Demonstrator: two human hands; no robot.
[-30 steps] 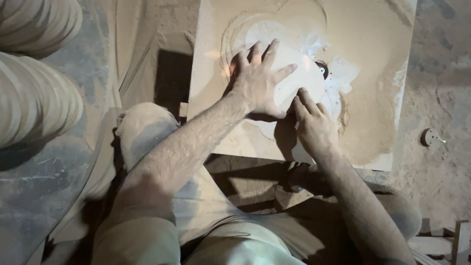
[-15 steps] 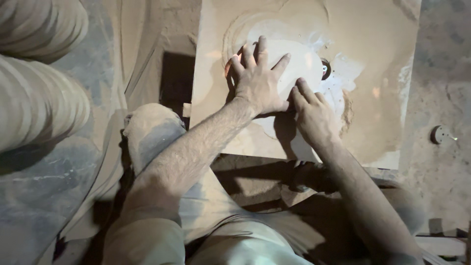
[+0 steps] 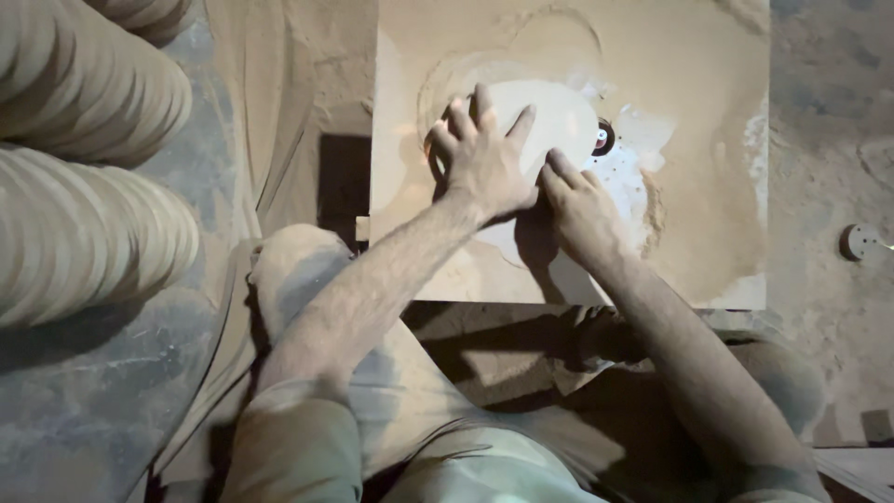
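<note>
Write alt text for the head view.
Both hands, left hand and right hand, press flat on a round wooden disc beside a small router bit on a sawdust-covered table. Stacked wooden discs lie at left.

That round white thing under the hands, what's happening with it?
A person sits over a dusty board and presses both hands flat on a pale disc. The left hand lies spread on top of the disc, and the right hand rests at its lower edge. A small dark round part sits right at the disc's right rim. Sawdust covers the board. Stacks of similar discs lie on the left.
</note>
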